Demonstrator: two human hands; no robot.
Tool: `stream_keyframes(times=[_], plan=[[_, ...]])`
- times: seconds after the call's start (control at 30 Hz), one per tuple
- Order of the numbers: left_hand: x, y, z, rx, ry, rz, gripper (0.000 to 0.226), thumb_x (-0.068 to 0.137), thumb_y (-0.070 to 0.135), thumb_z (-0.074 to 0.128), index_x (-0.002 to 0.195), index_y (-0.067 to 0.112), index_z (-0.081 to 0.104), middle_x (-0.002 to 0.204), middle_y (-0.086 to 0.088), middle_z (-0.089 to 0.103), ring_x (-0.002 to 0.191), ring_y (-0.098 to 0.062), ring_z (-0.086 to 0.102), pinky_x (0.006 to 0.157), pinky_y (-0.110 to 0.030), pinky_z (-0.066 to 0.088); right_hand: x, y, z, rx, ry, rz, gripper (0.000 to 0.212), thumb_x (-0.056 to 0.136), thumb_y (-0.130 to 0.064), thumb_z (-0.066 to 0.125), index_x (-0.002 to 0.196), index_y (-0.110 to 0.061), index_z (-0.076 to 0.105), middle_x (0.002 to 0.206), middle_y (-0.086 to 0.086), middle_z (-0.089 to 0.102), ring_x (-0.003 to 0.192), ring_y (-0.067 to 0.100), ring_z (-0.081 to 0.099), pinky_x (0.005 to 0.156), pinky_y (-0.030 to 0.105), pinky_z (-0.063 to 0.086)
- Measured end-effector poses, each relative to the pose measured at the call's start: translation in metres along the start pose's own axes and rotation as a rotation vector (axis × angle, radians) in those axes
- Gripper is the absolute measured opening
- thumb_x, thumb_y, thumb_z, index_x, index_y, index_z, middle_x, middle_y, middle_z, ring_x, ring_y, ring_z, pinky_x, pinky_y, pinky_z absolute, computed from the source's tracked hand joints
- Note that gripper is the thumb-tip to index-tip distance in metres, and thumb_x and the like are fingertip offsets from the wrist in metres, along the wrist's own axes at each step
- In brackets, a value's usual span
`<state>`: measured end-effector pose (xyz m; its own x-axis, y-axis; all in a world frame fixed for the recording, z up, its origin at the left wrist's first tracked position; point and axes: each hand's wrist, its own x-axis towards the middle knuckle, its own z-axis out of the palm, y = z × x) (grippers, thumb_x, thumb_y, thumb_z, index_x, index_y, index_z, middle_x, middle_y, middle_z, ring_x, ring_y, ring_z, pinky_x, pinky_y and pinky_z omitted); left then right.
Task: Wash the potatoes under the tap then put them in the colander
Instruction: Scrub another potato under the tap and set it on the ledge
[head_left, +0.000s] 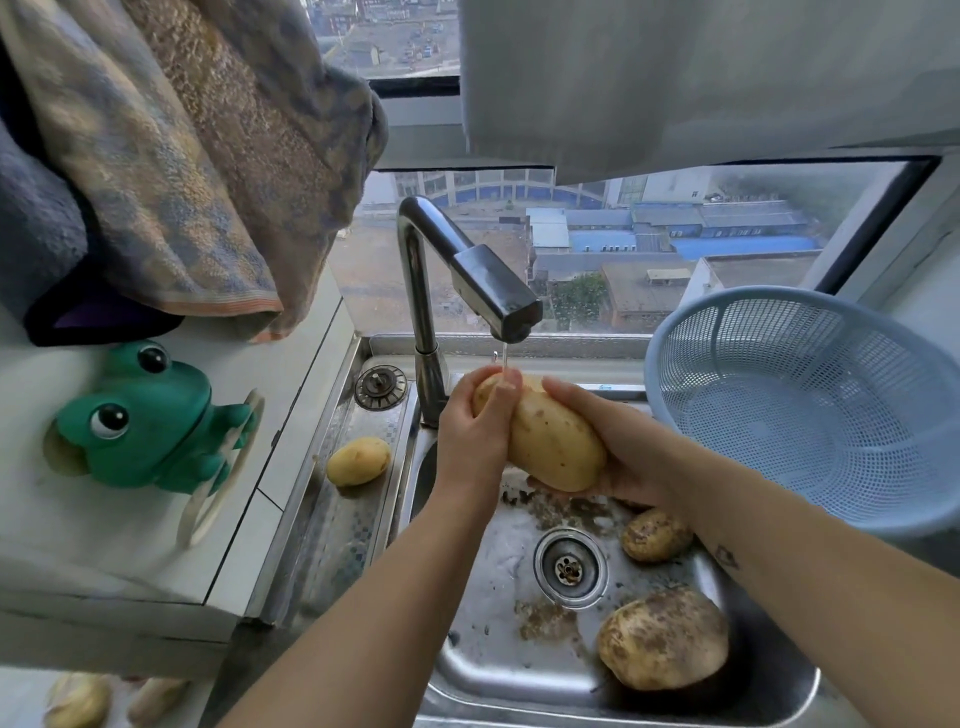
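Washing now: left hand (475, 415) and right hand (618, 447) both grip the potato (545, 436) under the tap (493, 291); next, carry it right of the hands into the colander (810, 405)

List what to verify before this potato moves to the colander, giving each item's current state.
1. Tap running: ok. Thin water falls onto the held potato.
2. Grip secure: ok. Left hand wraps its far end and right hand cups it from below.
3. Held potato clean: cannot tell. Its top has a few specks and its underside is hidden.
4. Colander ready: ok. It is empty, right of the sink.
5. Others washed: not ok. The large potato and small potato in the sink look soiled.
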<state>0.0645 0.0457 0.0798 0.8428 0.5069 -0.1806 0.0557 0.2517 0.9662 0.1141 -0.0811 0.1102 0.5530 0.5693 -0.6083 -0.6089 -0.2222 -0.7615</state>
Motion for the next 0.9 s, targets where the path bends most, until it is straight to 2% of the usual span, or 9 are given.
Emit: stream_keyframes(times=[0.07,0.17,0.23,0.3,0.4,0.53,0.67,0.77,0.9], plan=[[0.003,0.001,0.003,-0.002,0.117,-0.032,0.013,0.086,0.039,0.063,0.090,0.028,0.066,0.101,-0.007,0.067,0.096,-0.024,0.065,0.091,-0.048,0.054,0.001,0.000,0.009,-0.249,0.134,-0.180,0.051,0.073,-0.047,0.071,0.111,-0.014,0.060,0.104,0.011,0.068,0.080,0.020,0.069,0.070,0.037,0.060],[0.011,0.006,0.005,-0.149,0.212,-0.210,0.020,0.095,0.027,0.051,0.085,0.020,0.068,0.096,-0.013,0.067,0.094,-0.031,0.067,0.087,-0.052,0.055,0.002,0.004,0.015,-0.520,0.255,-0.453,0.064,0.067,-0.040,0.085,0.123,-0.026,0.056,0.106,-0.002,0.065,0.087,0.009,0.067,0.066,0.022,0.057],[0.014,0.012,0.004,-0.266,0.226,-0.343,0.023,0.095,0.025,0.049,0.084,0.014,0.066,0.089,-0.016,0.067,0.084,-0.031,0.067,0.082,-0.048,0.057,0.005,0.006,0.011,-0.636,0.285,-0.521,0.069,0.064,-0.046,0.086,0.125,-0.031,0.057,0.107,-0.009,0.064,0.091,0.003,0.064,0.072,0.016,0.054],[0.012,0.015,0.004,-0.331,0.204,-0.396,0.024,0.098,0.025,0.047,0.087,0.012,0.064,0.088,-0.016,0.067,0.079,-0.029,0.066,0.080,-0.045,0.057,0.008,0.006,0.008,-0.626,0.275,-0.528,0.073,0.058,-0.054,0.084,0.123,-0.033,0.059,0.104,-0.011,0.064,0.090,0.000,0.063,0.071,0.013,0.052],[0.007,0.008,0.001,-0.256,0.153,-0.266,0.029,0.103,0.032,0.040,0.096,0.020,0.065,0.105,-0.018,0.067,0.097,-0.031,0.066,0.090,-0.051,0.054,0.015,0.006,0.008,-0.475,0.254,-0.504,0.076,0.051,-0.058,0.077,0.121,-0.031,0.062,0.104,-0.009,0.067,0.091,0.004,0.065,0.071,0.017,0.055],[-0.001,0.003,-0.007,-0.033,0.046,-0.003,0.019,0.096,0.045,0.050,0.107,0.034,0.058,0.121,-0.012,0.062,0.110,-0.026,0.063,0.095,-0.049,0.052,0.023,0.002,0.010,-0.298,0.257,-0.414,0.058,0.067,-0.054,0.076,0.114,-0.021,0.069,0.103,0.002,0.072,0.095,0.020,0.070,0.085,0.038,0.058],[-0.007,-0.002,-0.018,0.091,-0.120,0.099,0.048,0.082,0.049,0.067,0.123,0.038,0.044,0.126,-0.004,0.055,0.112,-0.018,0.061,0.093,-0.036,0.055,0.022,-0.005,0.010,-0.255,0.218,-0.296,0.039,0.084,-0.052,0.063,0.103,-0.019,0.071,0.100,0.009,0.074,0.087,0.026,0.072,0.082,0.041,0.059],[-0.001,-0.003,-0.020,-0.046,-0.086,0.051,0.044,0.072,0.047,0.073,0.112,0.040,0.055,0.124,-0.008,0.057,0.110,-0.023,0.062,0.087,-0.039,0.055,0.023,-0.003,0.016,-0.389,0.245,-0.409,0.031,0.094,-0.050,0.050,0.099,-0.026,0.068,0.100,0.005,0.071,0.092,0.023,0.069,0.088,0.044,0.056],[0.013,0.005,-0.019,-0.306,0.036,-0.040,0.026,0.096,0.031,0.056,0.120,0.022,0.057,0.119,-0.009,0.065,0.108,-0.023,0.064,0.081,-0.033,0.055,0.026,0.002,0.020,-0.560,0.207,-0.614,0.041,0.097,-0.047,0.046,0.128,-0.024,0.059,0.118,-0.003,0.065,0.108,0.014,0.062,0.098,0.041,0.050]])
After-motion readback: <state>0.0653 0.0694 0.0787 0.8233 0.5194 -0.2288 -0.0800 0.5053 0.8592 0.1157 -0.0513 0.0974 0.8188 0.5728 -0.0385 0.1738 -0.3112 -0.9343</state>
